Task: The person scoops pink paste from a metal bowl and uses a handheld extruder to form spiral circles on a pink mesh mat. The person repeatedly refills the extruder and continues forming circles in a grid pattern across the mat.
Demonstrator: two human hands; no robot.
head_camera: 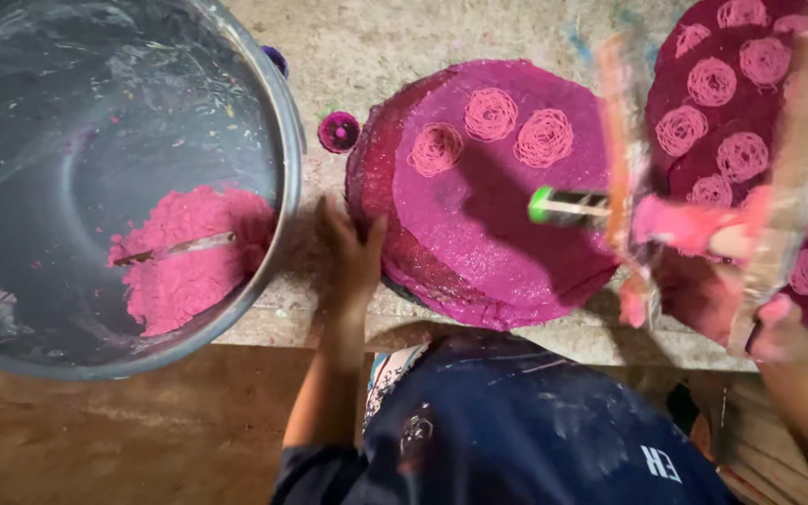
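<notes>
Head camera looking steeply down, close range; basin [273,112] occupying upper left of frame, lap sitting at bottom centre.

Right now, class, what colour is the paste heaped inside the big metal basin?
Pink; the paste lies in the grey metal basin, clearest in the head view.

Basin [282,140], left: grey metal, dull sheen, inner wall smeared with pale residue. Paste [189,257] inside it: pink, grainy, moist, matt. Discs [479,215], centre: magenta, rough granular face with a fine glitter, stacked edges crumbly. Coils [490,114] on them: thin pink thread-like loops. Tabletop [376,47]: rough, pitted, stone-like, stained. Sheet [797,159], right: clear glossy plastic, blurred. Trousers [535,430], near: dark blue cloth, dusted.
</notes>
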